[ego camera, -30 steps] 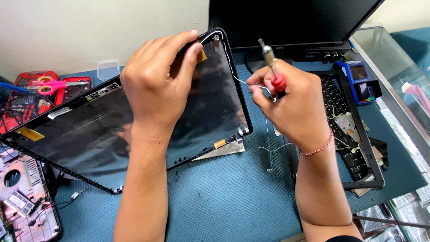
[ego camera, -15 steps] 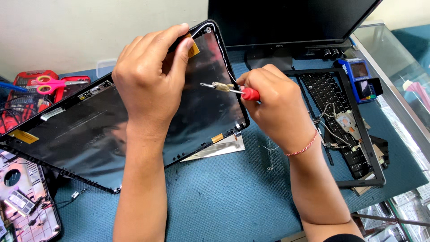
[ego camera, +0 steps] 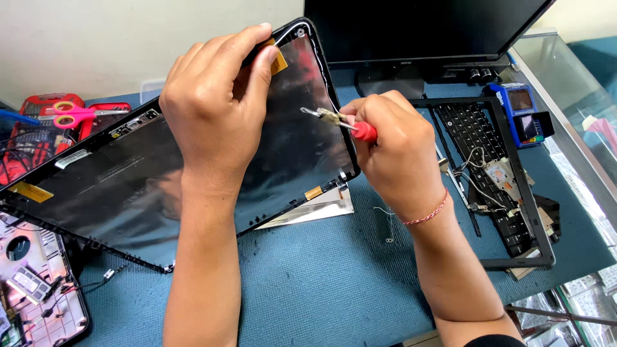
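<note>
Nearest, at the lower left corner, a bare circuit board (ego camera: 35,292) lies on the counter (ego camera: 321,283), which is covered in matte blue felt. The left hand (ego camera: 215,106) grips the upper edge of a glossy black laptop lid panel (ego camera: 128,186), fingers curled over its rounded corner; the panel rests tilted on the counter, with small yellow tape tabs at its edges. The right hand (ego camera: 395,154) is clenched round a red-handled screwdriver (ego camera: 340,122), its metal tip over the panel's right edge. Right of it lie a thin black bezel frame (ego camera: 517,186) and a keyboard (ego camera: 479,138). Farther off, pink-handled scissors (ego camera: 74,110) rest on a red case.
</note>
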